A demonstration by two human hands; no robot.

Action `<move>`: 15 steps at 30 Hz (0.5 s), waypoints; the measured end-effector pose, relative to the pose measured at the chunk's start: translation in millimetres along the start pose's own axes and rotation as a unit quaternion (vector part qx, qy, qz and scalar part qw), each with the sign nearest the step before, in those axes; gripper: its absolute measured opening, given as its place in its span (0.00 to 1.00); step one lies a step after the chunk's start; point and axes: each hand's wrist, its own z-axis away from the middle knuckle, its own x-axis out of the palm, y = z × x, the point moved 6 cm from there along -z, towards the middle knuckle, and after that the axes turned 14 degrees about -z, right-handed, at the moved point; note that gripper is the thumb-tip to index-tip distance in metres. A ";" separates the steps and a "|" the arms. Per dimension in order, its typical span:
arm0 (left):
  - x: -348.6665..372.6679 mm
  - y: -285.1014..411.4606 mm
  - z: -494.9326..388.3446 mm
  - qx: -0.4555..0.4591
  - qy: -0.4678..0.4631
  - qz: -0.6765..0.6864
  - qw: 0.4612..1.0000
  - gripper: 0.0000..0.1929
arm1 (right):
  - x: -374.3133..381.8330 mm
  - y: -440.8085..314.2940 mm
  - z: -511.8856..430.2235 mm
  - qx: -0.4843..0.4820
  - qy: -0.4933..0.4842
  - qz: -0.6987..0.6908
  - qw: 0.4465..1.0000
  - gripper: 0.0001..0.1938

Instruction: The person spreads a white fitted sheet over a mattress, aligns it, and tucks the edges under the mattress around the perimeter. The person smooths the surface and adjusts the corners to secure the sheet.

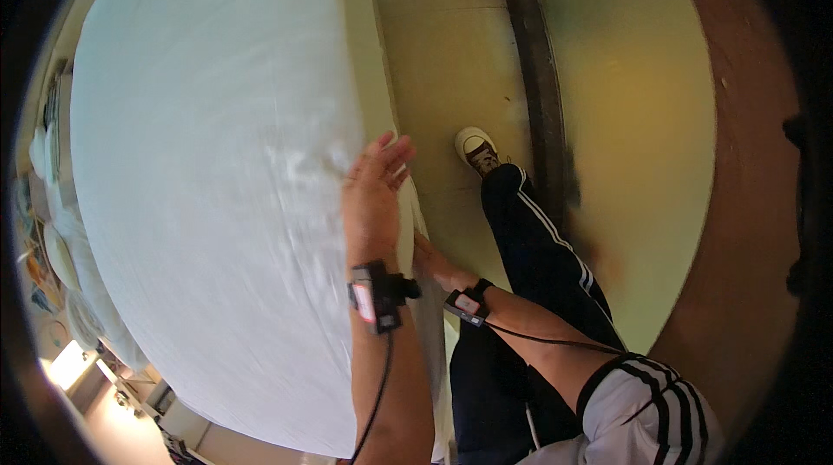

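Observation:
A smooth white fitted or flat sheet (228, 172) covers a mattress from the left to the middle of the view, slightly creased near its right edge. My left hand (379, 166) is over that edge, fingers slightly apart and blurred, with nothing seen in it. Lower down, my right hand (431, 260) is at the mattress side by the hanging sheet. Its fingers are partly hidden by the cloth, so its grip cannot be made out. Both wrists wear small black devices with cables.
A tiled floor (449, 74) runs beside the bed, with my shoe (478, 147) on it. A dark baseboard (537, 74) edges a pale wall (625, 107) and a brown panel (748, 159). Bagged white items (62, 257) and a lit lamp (68, 364) are beyond the bed.

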 end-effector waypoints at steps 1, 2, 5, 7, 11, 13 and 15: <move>-1.0 -12.2 8.9 0.054 -0.018 -0.014 0.998 0.13 | 4.0 6.0 8.2 0.024 -0.005 0.006 1.000 0.30; -14.5 -35.9 25.7 -0.013 -0.029 0.021 0.999 0.15 | 9.0 15.0 13.1 0.082 -0.013 0.025 0.996 0.30; -58.0 -98.6 86.8 -0.142 0.001 0.078 0.987 0.14 | 21.4 20.2 24.1 0.065 -0.009 0.038 0.997 0.31; -95.1 -134.8 134.3 -0.182 0.088 0.101 0.974 0.15 | 27.0 25.5 25.8 0.063 0.008 0.055 0.996 0.32; -133.8 -200.7 160.5 -0.177 0.133 0.184 0.958 0.18 | 24.4 27.8 12.1 0.059 0.099 0.004 0.993 0.31; -153.7 -232.3 149.8 -0.164 0.145 0.161 0.962 0.23 | 18.8 19.7 -6.5 -0.002 0.165 0.048 0.985 0.30; -164.8 -251.7 117.6 -0.094 0.107 0.074 0.987 0.30 | 20.6 13.6 -36.0 -0.034 0.134 0.096 0.986 0.27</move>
